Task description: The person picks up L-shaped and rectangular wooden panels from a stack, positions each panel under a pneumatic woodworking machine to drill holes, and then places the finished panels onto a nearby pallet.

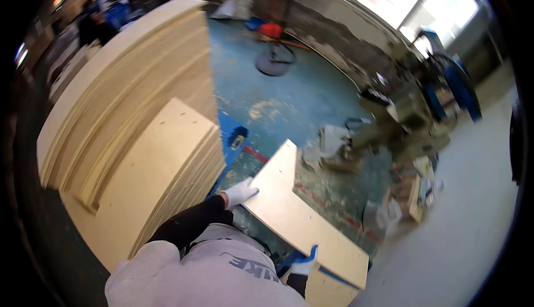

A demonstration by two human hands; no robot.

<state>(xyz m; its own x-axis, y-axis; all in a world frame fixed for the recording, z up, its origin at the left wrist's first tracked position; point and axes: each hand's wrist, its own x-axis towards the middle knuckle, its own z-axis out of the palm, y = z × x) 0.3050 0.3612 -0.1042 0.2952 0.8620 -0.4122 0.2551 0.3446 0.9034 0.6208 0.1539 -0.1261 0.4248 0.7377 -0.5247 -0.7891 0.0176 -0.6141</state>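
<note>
I hold a pale wooden board with a stepped, notched outline out in front of my body. My left hand, in a white glove, grips the board's near left edge. In a white and blue glove, my right hand grips its lower right edge. The board hangs above the blue floor, just right of a short stack of similar boards. A taller stack of large boards rises behind that short one.
A blue pallet edge shows beside the stacks. Wood scraps and debris lie on the floor to the right. A round stand base sits farther back. Blue machinery stands near the bright windows.
</note>
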